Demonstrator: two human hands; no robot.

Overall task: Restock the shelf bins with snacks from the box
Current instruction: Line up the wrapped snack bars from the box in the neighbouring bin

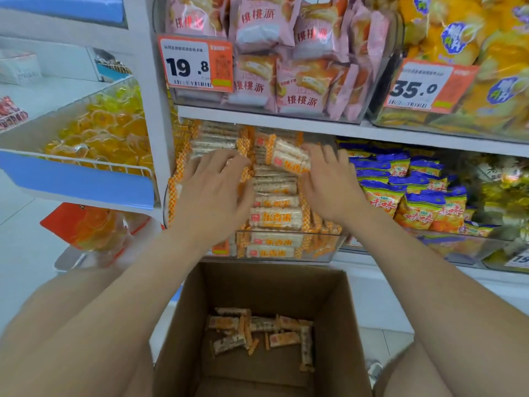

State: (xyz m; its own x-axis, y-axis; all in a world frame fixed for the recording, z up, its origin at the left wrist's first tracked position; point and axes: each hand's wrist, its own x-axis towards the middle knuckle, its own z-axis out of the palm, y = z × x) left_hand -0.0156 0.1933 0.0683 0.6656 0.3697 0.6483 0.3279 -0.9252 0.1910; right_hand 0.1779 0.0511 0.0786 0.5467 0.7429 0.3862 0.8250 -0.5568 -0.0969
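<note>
Cardboard box [197,316] nearest, few snack bars [283,338] loose on its bottom. Left hand [211,193] and right hand [329,184] lie flat with fingers spread, gripping nothing, pressing on stacked bars [274,217] in the clear bin [335,245]. Tilted bar [289,159] just left of right fingertips.

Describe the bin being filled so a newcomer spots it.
Find the white shelf unit, then its lower shelf just behind the open cardboard box. The clear bin there is the one holding white bars with orange-checkered ends, unlike the blue bags to its right.

19.8 on left price tag [197,63], 35.0 on right price tag [429,87], 桃桃派 on pink packets [297,90]
</note>
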